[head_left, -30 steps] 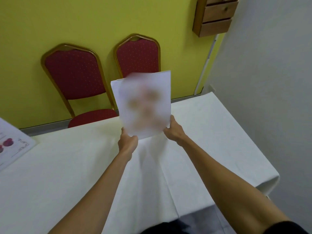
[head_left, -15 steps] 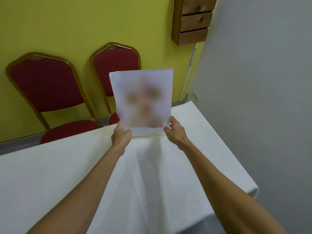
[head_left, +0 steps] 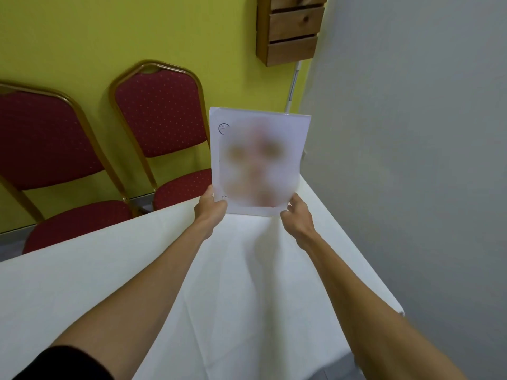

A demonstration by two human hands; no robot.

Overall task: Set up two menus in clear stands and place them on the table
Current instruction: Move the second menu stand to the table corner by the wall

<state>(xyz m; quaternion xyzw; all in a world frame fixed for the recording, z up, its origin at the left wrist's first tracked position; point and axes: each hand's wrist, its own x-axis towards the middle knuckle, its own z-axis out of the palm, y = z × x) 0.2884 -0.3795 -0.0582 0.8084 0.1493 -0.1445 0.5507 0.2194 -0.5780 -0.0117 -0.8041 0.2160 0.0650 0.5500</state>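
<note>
White sheet: the menu (head_left: 259,160) stands upright in the air above the far part of the table, its print blurred, a small round mark near its top left corner.
Left hand: the left hand (head_left: 210,208) grips the menu's lower left corner, thumb on the front face.
Right hand: the right hand (head_left: 297,215) pinches the lower right corner, fingers curled behind the sheet.
Stand: whether a clear stand encloses the sheet cannot be told; a second edge shows along the top.
Surface: the table (head_left: 137,270) wears a white cloth with fold creases, and its right end lies close to the grey wall (head_left: 411,160).
Seating: two red chairs (head_left: 162,116) with gold frames stand side by side beyond the table, against the yellow wall (head_left: 109,31).
Corner: a wooden rack (head_left: 290,26) hangs on the yellow wall, a thin white pipe (head_left: 293,83) below it.
</note>
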